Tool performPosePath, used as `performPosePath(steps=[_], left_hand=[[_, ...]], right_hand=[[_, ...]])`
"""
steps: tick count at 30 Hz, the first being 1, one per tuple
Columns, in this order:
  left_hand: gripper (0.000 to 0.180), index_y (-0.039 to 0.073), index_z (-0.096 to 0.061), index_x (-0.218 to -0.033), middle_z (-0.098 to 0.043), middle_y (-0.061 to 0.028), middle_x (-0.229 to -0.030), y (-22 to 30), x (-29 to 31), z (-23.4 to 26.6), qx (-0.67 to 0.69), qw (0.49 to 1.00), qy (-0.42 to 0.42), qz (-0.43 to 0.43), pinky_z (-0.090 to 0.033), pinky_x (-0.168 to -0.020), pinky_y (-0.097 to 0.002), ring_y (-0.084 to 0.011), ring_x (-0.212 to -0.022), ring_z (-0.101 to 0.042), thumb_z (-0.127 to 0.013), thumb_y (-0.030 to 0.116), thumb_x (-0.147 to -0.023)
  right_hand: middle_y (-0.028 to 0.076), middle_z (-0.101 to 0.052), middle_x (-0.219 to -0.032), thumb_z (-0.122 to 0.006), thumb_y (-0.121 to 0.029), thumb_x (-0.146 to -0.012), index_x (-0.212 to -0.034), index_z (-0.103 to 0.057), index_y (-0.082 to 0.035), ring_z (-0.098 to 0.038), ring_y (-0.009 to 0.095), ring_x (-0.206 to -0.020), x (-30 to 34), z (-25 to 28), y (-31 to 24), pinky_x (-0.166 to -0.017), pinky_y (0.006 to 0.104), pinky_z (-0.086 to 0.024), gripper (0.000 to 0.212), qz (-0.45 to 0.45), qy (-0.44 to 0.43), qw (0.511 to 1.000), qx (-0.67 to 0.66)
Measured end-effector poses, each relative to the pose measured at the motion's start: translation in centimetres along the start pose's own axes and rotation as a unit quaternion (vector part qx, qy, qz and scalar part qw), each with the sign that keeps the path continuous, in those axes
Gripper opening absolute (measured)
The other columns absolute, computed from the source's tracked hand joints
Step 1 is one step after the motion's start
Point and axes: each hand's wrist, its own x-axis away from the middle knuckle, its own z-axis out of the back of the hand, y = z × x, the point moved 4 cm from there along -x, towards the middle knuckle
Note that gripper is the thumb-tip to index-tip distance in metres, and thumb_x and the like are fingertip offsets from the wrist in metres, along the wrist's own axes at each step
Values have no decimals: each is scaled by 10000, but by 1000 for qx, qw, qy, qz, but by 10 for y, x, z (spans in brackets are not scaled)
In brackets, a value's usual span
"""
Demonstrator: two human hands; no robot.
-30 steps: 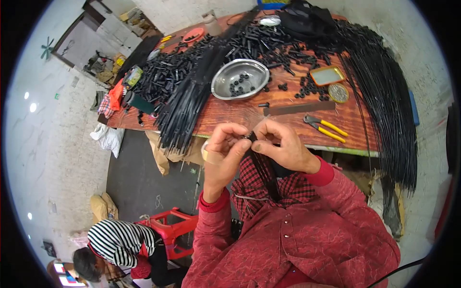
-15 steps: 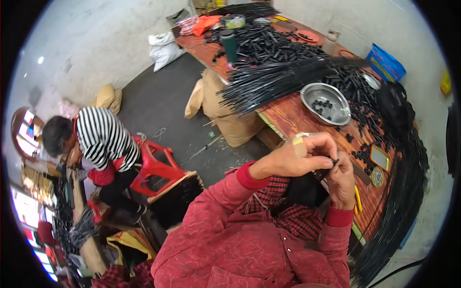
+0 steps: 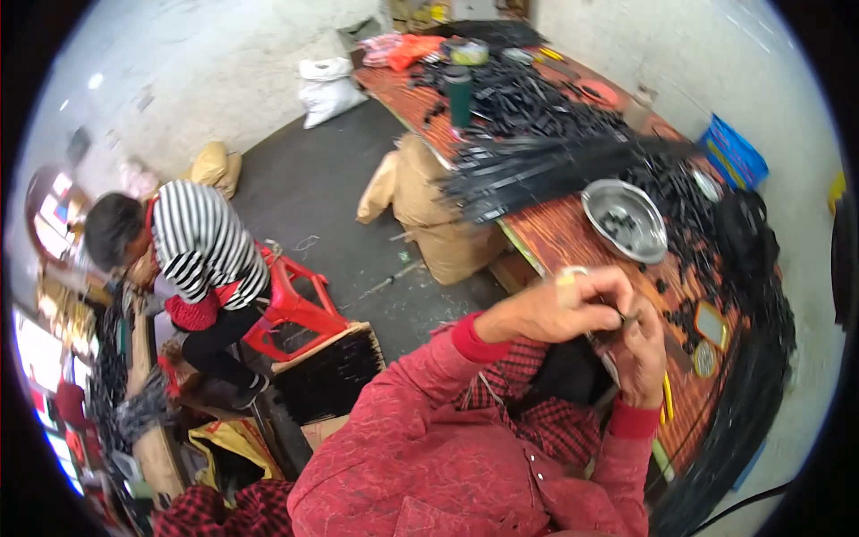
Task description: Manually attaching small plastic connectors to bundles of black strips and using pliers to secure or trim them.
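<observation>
Close together over the near edge of the work table (image 3: 562,228), my two hands meet at their fingertips. My left hand (image 3: 570,304), with a pale tape strip and a whitish band on it, pinches a small dark piece (image 3: 629,319). The fingers of my right hand (image 3: 642,358) are closed on the same piece from the other side. It is too small and partly covered to tell its kind. Just beyond my hands stands a metal bowl (image 3: 617,196) with several small black pieces in it.
Bundled black strips (image 3: 537,174) and heaped short black pieces (image 3: 528,98) cover the far table, near a green tumbler (image 3: 458,97). A yellow-rimmed tray (image 3: 711,324) and a round tin (image 3: 704,361) lie right. At left, a person in stripes (image 3: 201,242) sits on a red stool (image 3: 291,300).
My view has shifted, so the table, bowl and stool sit a little differently in the picture. Both hands remain together at the small dark piece, their fingers slightly repositioned.
</observation>
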Motion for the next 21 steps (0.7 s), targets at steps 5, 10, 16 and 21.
performPosePath(steps=[5, 10, 16, 21], left_hand=[[99, 37, -535, -958, -582, -52, -944, -2, 6, 6, 139, 988, 28, 63, -473, -769, -277, -137, -878, -571, -609, 74, -903], [141, 17, -549, -990, -594, -80, -996, -12, 1, 10, 84, 996, 29, 14, -470, -806, -262, -128, -935, -573, -622, 0, -871], [194, 36, -514, -973, -560, -72, -959, -17, -2, -3, 123, 992, 12, 21, -422, -754, -234, -108, -846, -507, -677, 70, -873], [226, 47, -510, -969, -560, -73, -960, -21, 1, -2, 137, 991, -3, 6, -426, -734, -238, -114, -818, -514, -699, 132, -879]], right_hand=[[33, -594, -876, -708, -291, -873, -984, -528, -53, -606, 134, -772, -7, -10, -1, -680, 266, -515, 318, -33, -10, 999, 31], [-38, -510, -843, -693, -47, -868, -917, -544, -36, -494, 40, -790, -8, -14, -14, -694, 219, -428, 157, -8, -69, 986, 150], [-13, -570, -875, -690, -145, -906, -962, -565, -29, -527, 57, -797, 0, -3, -6, -704, 224, -452, 180, 5, -75, 997, -6], [-28, -550, -832, -697, -153, -902, -952, -564, -34, -502, 45, -753, 3, -12, -8, -666, 211, -427, 185, 16, -64, 998, -6]])
